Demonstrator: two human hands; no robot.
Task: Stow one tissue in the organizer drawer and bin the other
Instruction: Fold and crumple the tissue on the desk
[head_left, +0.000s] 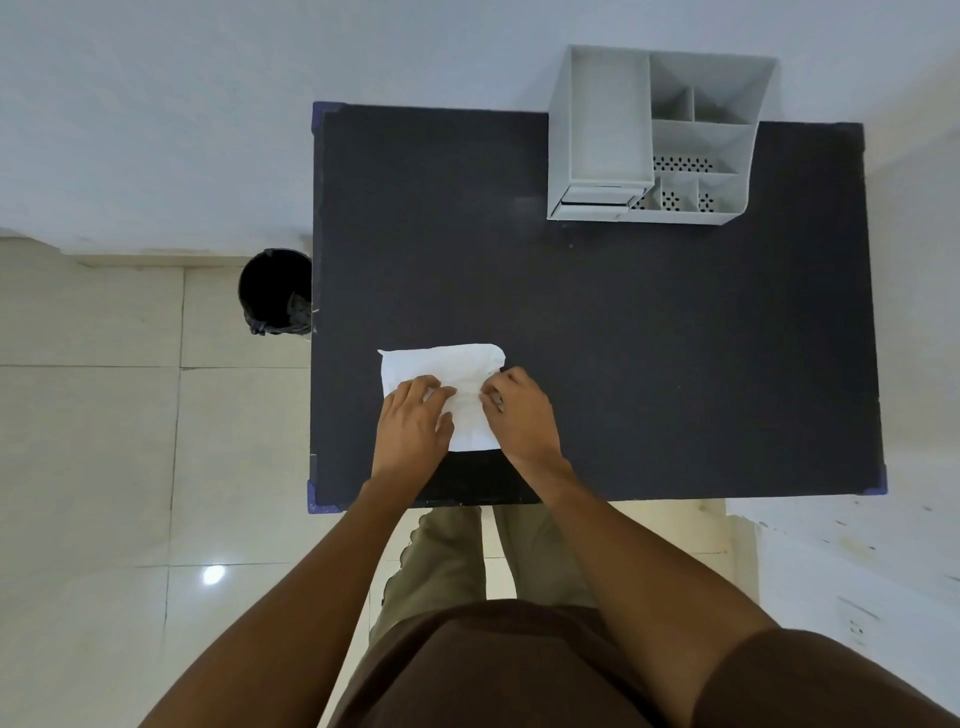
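A white tissue (447, 366) lies flat on the dark table (649, 338) near its front left corner. My left hand (413, 426) rests palm down on the tissue's left part, fingers together. My right hand (519, 410) pinches the tissue's middle right, where the paper is creased. I cannot tell whether one tissue or two lie there. A grey desk organizer (654, 137) stands at the table's far edge, its small drawer (597, 200) at the front left corner, slightly out. A black bin (275, 291) with a dark liner stands on the floor left of the table.
The organizer has a tall left compartment and several smaller perforated ones on the right. Pale floor tiles surround the table; a white wall runs behind it. My legs stand at the table's front edge.
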